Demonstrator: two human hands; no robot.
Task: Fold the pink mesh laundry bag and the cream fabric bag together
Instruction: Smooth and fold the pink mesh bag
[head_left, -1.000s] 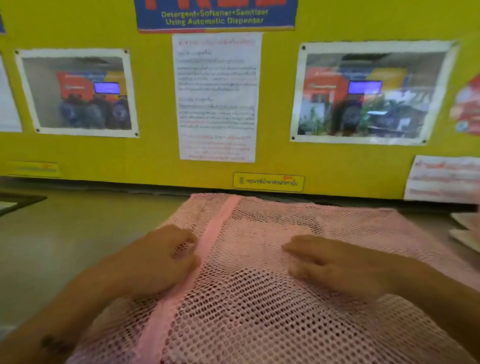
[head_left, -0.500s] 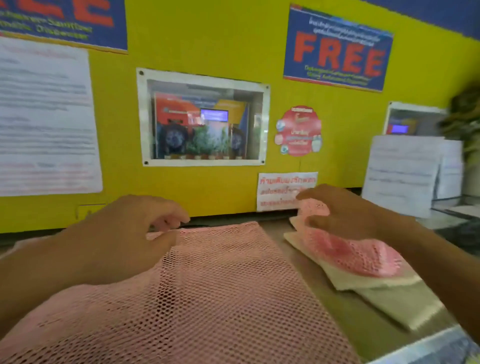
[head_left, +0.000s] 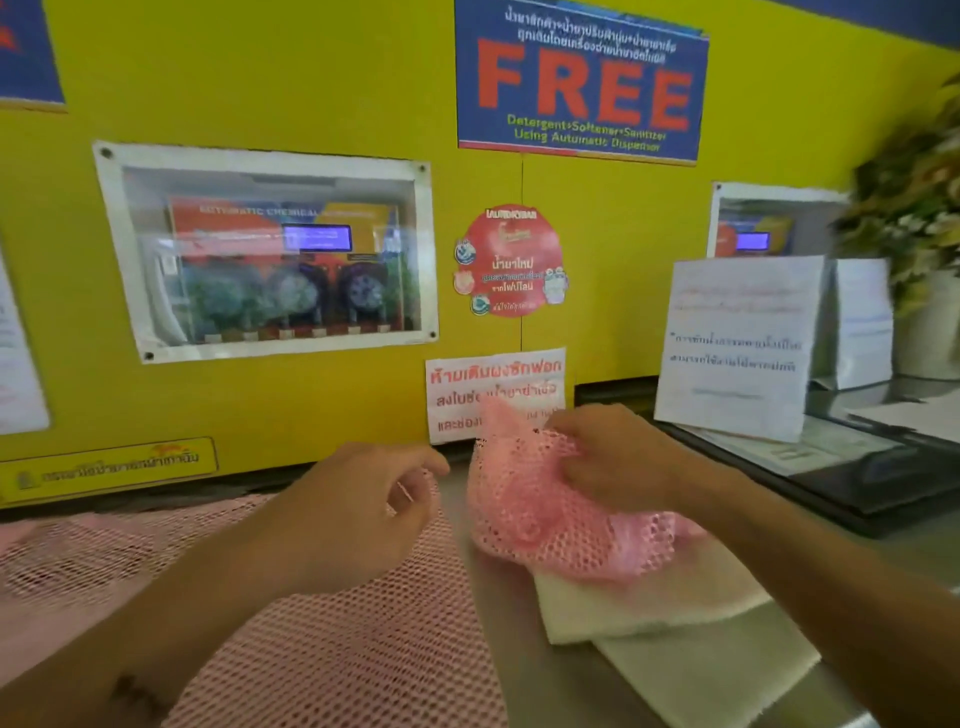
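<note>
A bunched pink mesh laundry bag (head_left: 540, 514) is lifted off the counter at centre right, and my right hand (head_left: 618, 457) grips its upper part. Its lower end rests on folded cream fabric bags (head_left: 649, 603) lying flat on the counter. A second, large pink mesh bag (head_left: 322, 639) is spread flat at the lower left. My left hand (head_left: 358, 514) hovers above that flat mesh with loosely curled fingers and holds nothing; its fingertips are just left of the lifted bag.
A yellow wall (head_left: 260, 78) with posters and a dispenser window (head_left: 265, 249) rises right behind the counter. White paper signs (head_left: 737, 348) stand on a dark machine top (head_left: 857, 467) at the right. A plant (head_left: 914, 197) is at the far right.
The view has swung right. My right hand left the flat mesh, reached the small pink mesh bag on the cream bags and lifted it. My left hand has risen off the flat mesh.
</note>
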